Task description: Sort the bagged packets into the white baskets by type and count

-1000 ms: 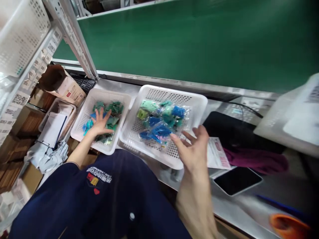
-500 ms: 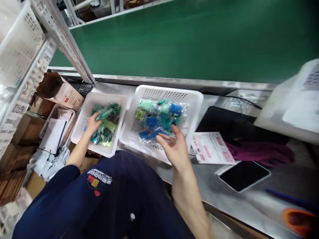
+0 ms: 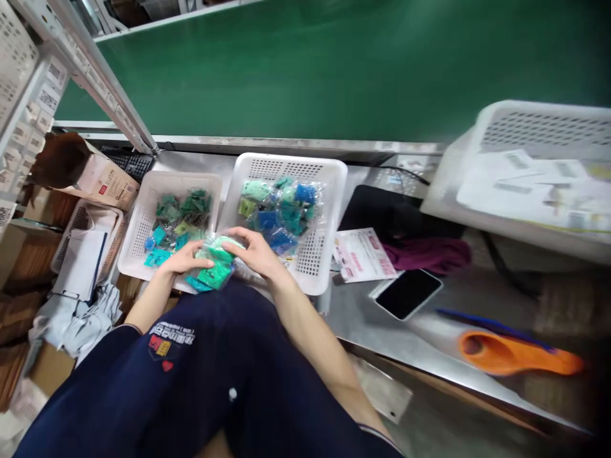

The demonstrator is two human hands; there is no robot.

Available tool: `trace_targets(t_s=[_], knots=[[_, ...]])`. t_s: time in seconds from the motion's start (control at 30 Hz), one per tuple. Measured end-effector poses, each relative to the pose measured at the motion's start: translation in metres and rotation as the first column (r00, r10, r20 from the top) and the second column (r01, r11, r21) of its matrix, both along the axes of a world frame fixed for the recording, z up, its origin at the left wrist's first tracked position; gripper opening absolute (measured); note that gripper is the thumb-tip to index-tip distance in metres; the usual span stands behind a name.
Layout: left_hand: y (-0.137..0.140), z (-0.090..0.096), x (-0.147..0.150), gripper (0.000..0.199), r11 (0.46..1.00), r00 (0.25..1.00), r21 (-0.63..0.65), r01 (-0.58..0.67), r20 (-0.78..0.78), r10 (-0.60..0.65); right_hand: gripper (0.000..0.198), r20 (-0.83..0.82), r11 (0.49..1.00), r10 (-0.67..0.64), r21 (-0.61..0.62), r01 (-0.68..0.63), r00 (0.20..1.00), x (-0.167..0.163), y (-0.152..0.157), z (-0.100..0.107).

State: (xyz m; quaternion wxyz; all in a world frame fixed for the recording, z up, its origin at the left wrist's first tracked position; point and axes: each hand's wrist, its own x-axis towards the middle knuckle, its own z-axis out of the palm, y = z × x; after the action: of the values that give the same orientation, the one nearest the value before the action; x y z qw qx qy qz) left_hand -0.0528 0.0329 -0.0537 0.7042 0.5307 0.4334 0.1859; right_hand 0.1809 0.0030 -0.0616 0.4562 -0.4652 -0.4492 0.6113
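Observation:
Both my hands hold a clear plastic bag of green packets (image 3: 217, 264) just in front of two white perforated baskets. My left hand (image 3: 179, 259) grips its left side and my right hand (image 3: 255, 250) grips its right side. The left basket (image 3: 138, 219) holds several green and teal packets. The right basket (image 3: 329, 210) holds bags of blue, teal and green packets (image 3: 277, 213). The bag hovers over the gap between the baskets, above my dark blue clothing.
A printed leaflet (image 3: 360, 254), a purple cloth (image 3: 429, 254) and a dark phone (image 3: 408, 292) lie right of the baskets. An orange object (image 3: 515, 356) lies farther right. A white bin with papers (image 3: 534, 172) stands at back right. A green conveyor belt (image 3: 334, 70) runs behind; shelving, boxes stand left.
My left hand lifted a bag of green packets out of the left basket. My right hand left the right basket and joined it on the bag. The view shifted right.

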Motion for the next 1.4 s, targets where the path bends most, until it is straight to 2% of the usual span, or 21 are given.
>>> trace_targets(t_s=[0.1, 0.2, 0.3, 0.37, 0.47, 0.53, 0.57, 0.6, 0.63, 0.7, 0.73, 0.8, 0.87, 1.0, 1.07, 1.13, 1.17, 1.2, 1.27, 1.33, 1.4], knots=[[-0.008, -0.008, 0.002, 0.067, 1.000, 1.000, -0.024, 0.015, -0.006, -0.015, 0.051, -0.096, 0.992, -0.033, -0.128, 0.021, 0.995, 0.006, -0.006, -0.007], [-0.011, -0.009, 0.005, 0.073, 0.997, 0.996, -0.011, 0.075, -0.038, -0.075, 0.049, -0.173, 0.952, -0.157, -0.290, 0.102, 0.972, 0.013, -0.014, -0.019], [-0.008, -0.008, 0.008, 0.070, 0.991, 0.987, 0.041, 0.130, -0.095, -0.126, 0.048, -0.146, 0.911, -0.320, -0.318, 0.262, 0.936, 0.022, -0.015, -0.028], [-0.006, -0.008, 0.008, 0.066, 0.986, 0.983, 0.088, 0.143, -0.132, -0.131, 0.050, -0.114, 0.854, -0.486, -0.276, 0.442, 0.867, 0.035, -0.009, -0.034], [-0.004, -0.010, 0.006, 0.060, 0.986, 0.985, 0.120, 0.114, -0.141, -0.097, 0.060, 0.046, 0.641, -0.764, -0.058, 0.765, 0.644, 0.067, 0.003, -0.044], [-0.004, -0.012, 0.005, 0.058, 0.989, 0.989, 0.126, 0.076, -0.137, -0.058, 0.081, 0.234, 0.501, -0.859, 0.197, 0.843, 0.456, 0.083, 0.007, -0.048], [-0.004, -0.012, 0.006, 0.058, 0.990, 0.989, 0.130, 0.061, -0.141, -0.043, 0.090, 0.310, 0.496, -0.857, 0.286, 0.820, 0.411, 0.086, 0.005, -0.048], [-0.004, -0.013, 0.006, 0.058, 0.989, 0.989, 0.134, 0.055, -0.146, -0.035, 0.095, 0.363, 0.559, -0.817, 0.310, 0.769, 0.448, 0.084, 0.002, -0.047], [-0.004, -0.015, 0.007, 0.058, 0.989, 0.988, 0.139, 0.053, -0.151, -0.032, 0.094, 0.384, 0.680, -0.726, 0.271, 0.681, 0.571, 0.078, -0.004, -0.045], [-0.004, -0.017, 0.011, 0.057, 0.988, 0.987, 0.150, 0.043, -0.161, -0.018, 0.086, 0.327, 0.925, -0.379, 0.131, 0.356, 0.866, 0.054, -0.019, -0.038], [-0.004, -0.019, 0.013, 0.056, 0.987, 0.986, 0.156, 0.030, -0.167, -0.003, 0.082, 0.292, 0.982, -0.184, 0.091, 0.165, 0.938, 0.039, -0.026, -0.033], [-0.004, -0.022, 0.015, 0.052, 0.984, 0.981, 0.177, -0.012, -0.188, 0.046, 0.073, 0.300, 0.994, 0.044, 0.079, -0.071, 0.953, 0.014, -0.037, -0.026], [-0.004, -0.025, 0.015, 0.045, 0.979, 0.974, 0.197, -0.052, -0.208, 0.093, 0.058, 0.343, 0.991, 0.040, 0.104, -0.080, 0.939, 0.006, -0.038, -0.023], [-0.005, -0.027, 0.009, 0.040, 0.977, 0.968, 0.199, -0.080, -0.220, 0.124, 0.052, 0.385, 0.958, -0.288, 0.118, 0.263, 0.877, 0.040, -0.019, -0.035], [-0.004, -0.028, 0.007, 0.040, 0.972, 0.962, 0.207, -0.109, -0.226, 0.156, 0.069, 0.502, 0.885, -0.455, 0.163, 0.436, 0.736, 0.062, -0.009, -0.043], [-0.004, -0.030, 0.007, 0.038, 0.963, 0.948, 0.228, -0.143, -0.249, 0.200, 0.095, 0.594, 0.843, -0.517, 0.228, 0.487, 0.616, 0.070, -0.007, -0.049], [-0.004, -0.030, 0.008, 0.037, 0.958, 0.940, 0.242, -0.154, -0.262, 0.217, 0.106, 0.602, 0.853, -0.502, 0.226, 0.471, 0.621, 0.066, -0.009, -0.050], [-0.004, -0.031, 0.010, 0.036, 0.954, 0.936, 0.256, -0.157, -0.270, 0.226, 0.113, 0.577, 0.884, -0.452, 0.184, 0.430, 0.681, 0.057, -0.013, -0.051], [-0.003, -0.034, 0.013, 0.036, 0.953, 0.941, 0.271, -0.139, -0.264, 0.212, 0.112, 0.434, 0.961, -0.264, 0.040, 0.274, 0.861, 0.028, -0.022, -0.052], [-0.002, -0.036, 0.014, 0.039, 0.959, 0.959, 0.260, -0.115, -0.224, 0.175, 0.094, 0.304, 0.996, -0.077, -0.022, 0.088, 0.950, -0.005, -0.030, -0.051], [-0.002, -0.039, 0.010, 0.046, 0.976, 0.977, 0.194, -0.099, -0.169, 0.132, 0.064, 0.292, 1.000, -0.017, 0.016, 0.013, 0.956, -0.025, -0.032, -0.050]])
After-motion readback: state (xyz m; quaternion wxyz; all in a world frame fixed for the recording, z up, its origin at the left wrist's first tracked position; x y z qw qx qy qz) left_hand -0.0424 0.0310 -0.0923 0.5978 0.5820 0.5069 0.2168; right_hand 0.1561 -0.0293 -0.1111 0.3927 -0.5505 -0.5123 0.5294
